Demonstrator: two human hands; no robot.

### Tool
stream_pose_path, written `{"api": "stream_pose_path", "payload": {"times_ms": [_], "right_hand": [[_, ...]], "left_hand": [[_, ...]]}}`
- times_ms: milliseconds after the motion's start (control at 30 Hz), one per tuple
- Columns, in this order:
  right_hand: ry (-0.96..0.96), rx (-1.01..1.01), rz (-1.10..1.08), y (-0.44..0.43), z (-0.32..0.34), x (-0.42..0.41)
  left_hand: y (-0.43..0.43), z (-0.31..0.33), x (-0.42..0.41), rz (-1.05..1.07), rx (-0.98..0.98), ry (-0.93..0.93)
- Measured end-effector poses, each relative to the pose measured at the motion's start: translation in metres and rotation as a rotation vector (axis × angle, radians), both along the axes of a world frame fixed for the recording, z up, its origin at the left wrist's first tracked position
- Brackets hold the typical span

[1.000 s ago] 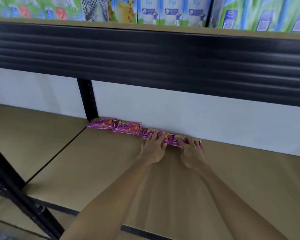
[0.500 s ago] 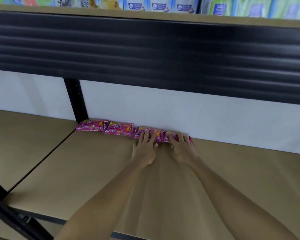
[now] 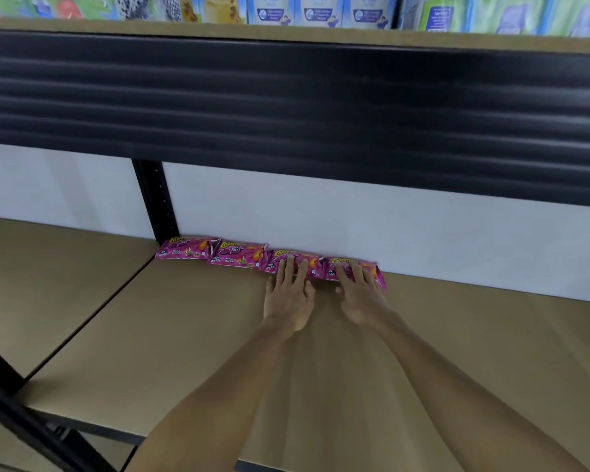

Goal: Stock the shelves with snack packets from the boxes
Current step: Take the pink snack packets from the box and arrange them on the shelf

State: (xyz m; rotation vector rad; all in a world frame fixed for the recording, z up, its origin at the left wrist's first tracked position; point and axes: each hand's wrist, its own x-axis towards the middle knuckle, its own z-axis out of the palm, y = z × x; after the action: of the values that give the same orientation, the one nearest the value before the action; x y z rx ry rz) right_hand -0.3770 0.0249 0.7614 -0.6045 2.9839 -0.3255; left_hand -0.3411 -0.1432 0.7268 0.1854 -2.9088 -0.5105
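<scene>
Several pink snack packets lie flat in a row along the back of the brown shelf board (image 3: 218, 335), against the white wall. The leftmost packet (image 3: 184, 252) and the second packet (image 3: 239, 257) lie free. My left hand (image 3: 288, 294) rests with straight fingers on the third packet (image 3: 315, 264). My right hand (image 3: 358, 294) lies with spread fingers on the fourth packet (image 3: 382, 281) at the row's right end. No box is in view.
A black upright post (image 3: 155, 199) stands behind the row's left end. A black beam (image 3: 286, 114) of the upper shelf hangs overhead, with cartons (image 3: 321, 10) standing on it. A second shelf board (image 3: 48, 284) lies to the left.
The view has shifted slightly; both hands stay flat on the two right packets, their fingers a little straighter than a second ago. The row of packets has not visibly moved.
</scene>
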Motion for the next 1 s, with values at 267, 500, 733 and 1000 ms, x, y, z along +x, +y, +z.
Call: {"api": "stream_pose_path", "payload": {"times_ms": [267,500,733,1000], "right_hand": [[0.018,0.003,-0.003,-0.004,-0.005,-0.002],[0.082,-0.039,-0.065,-0.010,-0.012,0.006],[0.135,-0.154,-0.082,-0.001,-0.014,0.033],[0.089,-0.229,-0.067,0.023,0.004,0.092]], "left_hand": [[-0.001,-0.003,-0.003,-0.015,-0.020,-0.017],[0.003,0.000,0.001,0.050,-0.092,0.075],[0.011,0.018,0.023,-0.031,-0.333,0.094],[0.021,0.048,0.109,-0.118,-0.475,0.072]]}}
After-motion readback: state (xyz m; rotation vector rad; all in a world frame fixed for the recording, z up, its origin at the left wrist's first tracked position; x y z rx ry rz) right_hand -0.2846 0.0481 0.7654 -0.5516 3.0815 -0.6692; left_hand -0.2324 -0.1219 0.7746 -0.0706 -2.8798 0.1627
